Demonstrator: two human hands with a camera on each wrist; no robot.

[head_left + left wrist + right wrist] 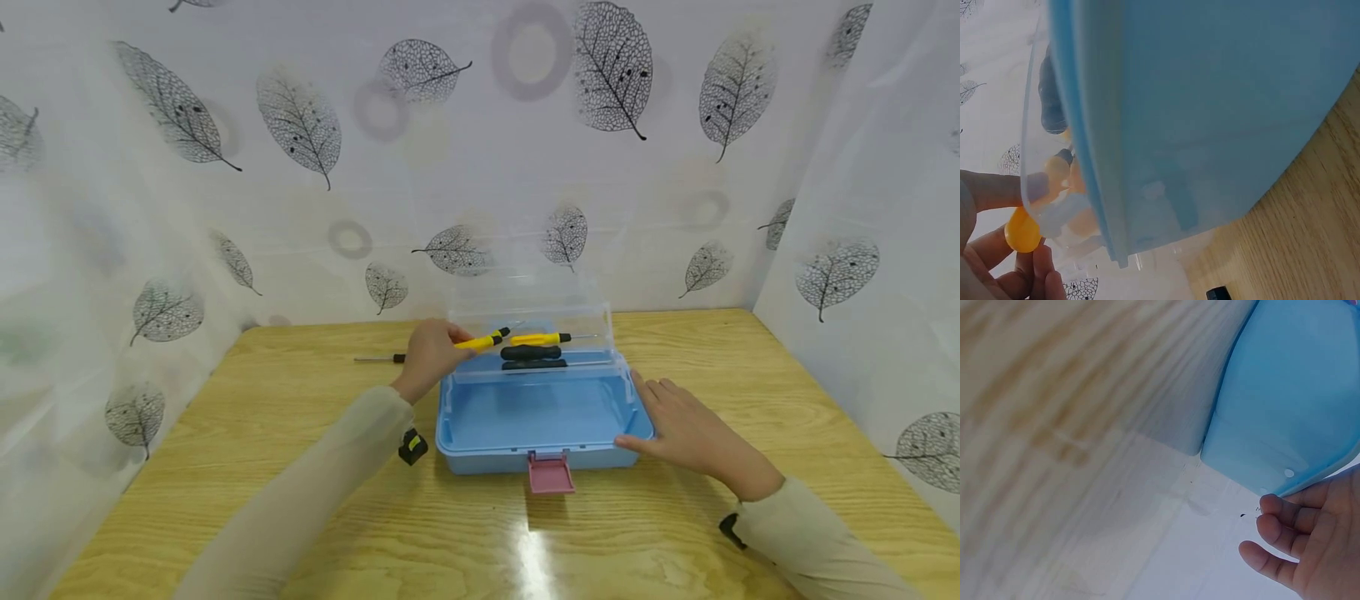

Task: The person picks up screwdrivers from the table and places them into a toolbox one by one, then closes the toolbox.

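A blue toolbox (543,461) sits on the table with its clear lid (609,333) raised at the back and its pink latch (551,477) hanging down in front. My left hand (433,354) is at the back left corner and pinches a yellow-handled screwdriver (480,342). In the left wrist view its rounded yellow handle end (1022,231) lies between thumb and fingers, by the lid's edge. My right hand (682,433) rests against the box's right side, thumb at the front rim. In the right wrist view its fingers (1282,531) lie along the blue wall.
Through the lid show another yellow screwdriver (536,339) and black-handled tools (531,352). A screwdriver shaft (375,359) points left from behind my left hand. A small black object (412,447) is beside my left wrist. Leaf-patterned curtains (525,167) surround the wooden table (315,467).
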